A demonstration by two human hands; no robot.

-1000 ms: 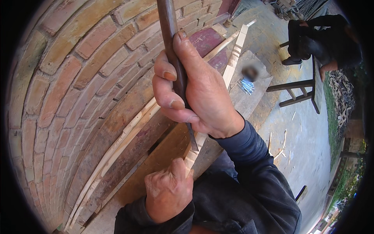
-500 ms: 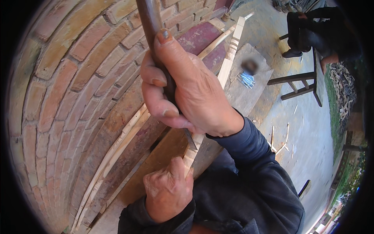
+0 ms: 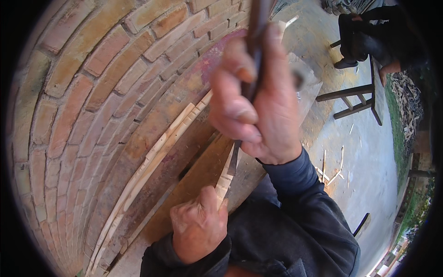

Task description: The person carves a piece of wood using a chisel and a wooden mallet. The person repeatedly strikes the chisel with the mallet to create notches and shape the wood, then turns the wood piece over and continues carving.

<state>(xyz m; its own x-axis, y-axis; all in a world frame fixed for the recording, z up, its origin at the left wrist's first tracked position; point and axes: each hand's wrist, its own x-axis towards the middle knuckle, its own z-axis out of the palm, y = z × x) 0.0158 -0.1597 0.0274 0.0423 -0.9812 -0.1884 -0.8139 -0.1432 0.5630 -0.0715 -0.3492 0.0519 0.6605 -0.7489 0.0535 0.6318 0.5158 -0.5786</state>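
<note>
My right hand [image 3: 272, 111], blurred by motion, is closed round a long dark tool [image 3: 256, 21] with a flat blade [image 3: 234, 164]. The blade's tip lies at a pale, notched wooden strip [image 3: 224, 184], just above my left hand [image 3: 198, 224], which grips that strip. The strip runs away from me under my right hand, and its far end shows near the top. A brown board [image 3: 170, 207] lies beneath. Two curved pale strips [image 3: 161, 145] rest on the worn plank [image 3: 140, 150] to the left.
A brick wall [image 3: 78, 106] curves along the left. A grey board [image 3: 309, 92] holds a dark object. A person in dark clothes [image 3: 378, 41] is by a wooden bench [image 3: 350, 92] at upper right. Wood offcuts [image 3: 332, 175] lie on the concrete; a scrap pile [image 3: 408, 108] is beyond.
My right hand has swung to the right with the tool, which now stands more upright, its lower end still near the notches. My left hand stays in about the same place on the strip.
</note>
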